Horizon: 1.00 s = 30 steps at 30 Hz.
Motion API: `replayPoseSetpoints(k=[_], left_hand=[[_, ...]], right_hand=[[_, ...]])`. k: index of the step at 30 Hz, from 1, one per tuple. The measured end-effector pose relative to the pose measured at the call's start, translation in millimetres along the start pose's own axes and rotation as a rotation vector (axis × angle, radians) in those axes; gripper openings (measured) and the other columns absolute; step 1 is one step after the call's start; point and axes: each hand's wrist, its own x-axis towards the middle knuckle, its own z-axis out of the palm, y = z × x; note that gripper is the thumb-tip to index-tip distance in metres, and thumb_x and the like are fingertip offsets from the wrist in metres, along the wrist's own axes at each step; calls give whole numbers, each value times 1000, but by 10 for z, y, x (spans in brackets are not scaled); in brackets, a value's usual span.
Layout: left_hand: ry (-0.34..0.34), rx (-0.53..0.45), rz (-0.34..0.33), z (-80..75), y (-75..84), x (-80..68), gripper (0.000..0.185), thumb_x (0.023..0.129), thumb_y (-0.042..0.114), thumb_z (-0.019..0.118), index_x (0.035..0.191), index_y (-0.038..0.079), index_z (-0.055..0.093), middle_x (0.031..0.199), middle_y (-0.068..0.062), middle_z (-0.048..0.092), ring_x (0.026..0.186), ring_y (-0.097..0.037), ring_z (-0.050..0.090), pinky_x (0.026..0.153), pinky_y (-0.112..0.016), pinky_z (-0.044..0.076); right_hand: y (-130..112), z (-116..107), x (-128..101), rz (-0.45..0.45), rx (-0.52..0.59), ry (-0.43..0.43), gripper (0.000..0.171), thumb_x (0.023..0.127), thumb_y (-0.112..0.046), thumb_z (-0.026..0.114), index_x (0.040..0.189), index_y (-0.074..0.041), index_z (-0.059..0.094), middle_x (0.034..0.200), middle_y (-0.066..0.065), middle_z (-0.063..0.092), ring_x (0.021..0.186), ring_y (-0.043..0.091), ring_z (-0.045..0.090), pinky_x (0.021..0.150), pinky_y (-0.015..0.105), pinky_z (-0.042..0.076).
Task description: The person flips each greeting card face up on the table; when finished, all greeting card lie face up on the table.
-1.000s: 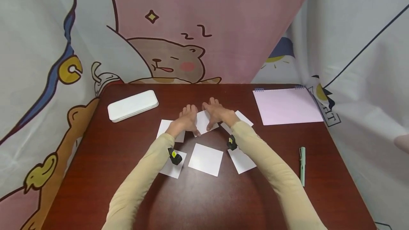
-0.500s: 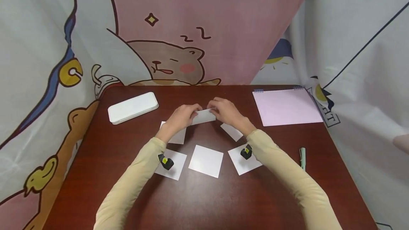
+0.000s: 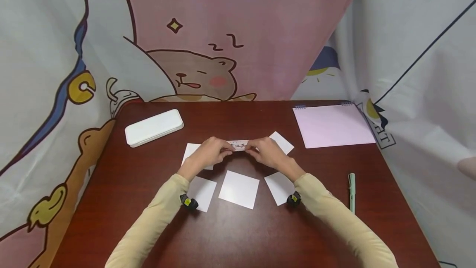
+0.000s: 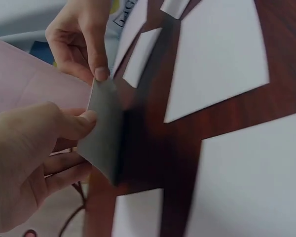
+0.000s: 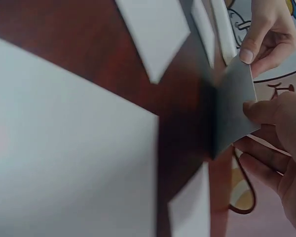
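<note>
Head view, two hands [image 3: 208,152] [image 3: 268,153] pinching one card [image 3: 238,145] (lifted), five cards [image 3: 239,189] lying flat.

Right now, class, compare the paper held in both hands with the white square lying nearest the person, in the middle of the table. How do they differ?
The held paper is lifted off the table, pinched by the left hand and right hand; the white square lies flat and untouched. The held paper looks like a narrow folded strip; the square is unfolded and broad. The strip shows dark marks; the square is blank. Both are thin white paper.
</note>
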Motion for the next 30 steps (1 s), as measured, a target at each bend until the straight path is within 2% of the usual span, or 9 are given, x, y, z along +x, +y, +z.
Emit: replayPoseSetpoints(k=[5, 10, 13, 18, 23, 26, 30], left_hand=[[-16, -17, -24, 160, -64, -30, 14, 92, 13, 75, 104, 12, 81, 102, 0, 79, 98, -16, 75, 90, -34, 59], [-18, -15, -73, 279, -104, -40, 14, 89, 13, 78, 103, 11, 80, 105, -2, 78, 101, -19, 74, 92, -35, 58], [-22, 8, -84, 302, -109, -40, 14, 88, 12, 79, 102, 12, 80, 107, -2, 78, 104, -20, 73, 94, -36, 58], [-29, 60, -65, 277, -88, -13, 15, 86, 6, 78, 99, 12, 80, 103, -1, 78, 102, -20, 73, 93, -37, 58], [-53, 85, -46, 249, -4, 118, 17, 89, 10, 76, 106, 10, 78, 107, -3, 75, 103, -23, 71, 90, -39, 58], [-53, 93, -81, 257, 113, 249, 25, 92, 17, 74, 115, 9, 75, 114, -7, 70, 105, -26, 69, 88, -42, 59], [-78, 91, -133, 283, 359, 474, 37, 95, 26, 71, 126, 5, 68, 120, -11, 64, 109, -26, 66, 89, -41, 59]], right_hand=[[29, 165, -66, 20, -37, -37, 4, 90, -18, 77, 94, -15, 78, 88, -4, 78, 79, 12, 73, 73, 35, 59], [54, 253, -98, 27, -65, -45, 5, 88, -19, 79, 91, -16, 76, 85, -5, 77, 73, 12, 69, 70, 38, 57], [58, 273, -106, 34, -83, -67, 8, 88, -20, 80, 93, -16, 75, 88, -3, 77, 73, 14, 69, 70, 39, 57], [64, 242, -98, 65, -52, -123, 20, 88, -19, 80, 106, -12, 76, 101, 2, 78, 87, 18, 74, 78, 39, 59], [105, 105, -76, 123, 47, -158, 28, 88, -13, 79, 115, -9, 73, 111, 5, 76, 103, 20, 72, 91, 39, 58], [175, -79, -53, 130, 77, -177, 33, 86, -8, 79, 118, -7, 72, 115, 6, 75, 110, 24, 70, 97, 42, 56], [359, -354, -33, 143, 41, -242, 45, 81, -4, 81, 124, -9, 70, 123, 9, 69, 118, 30, 65, 101, 48, 53]])
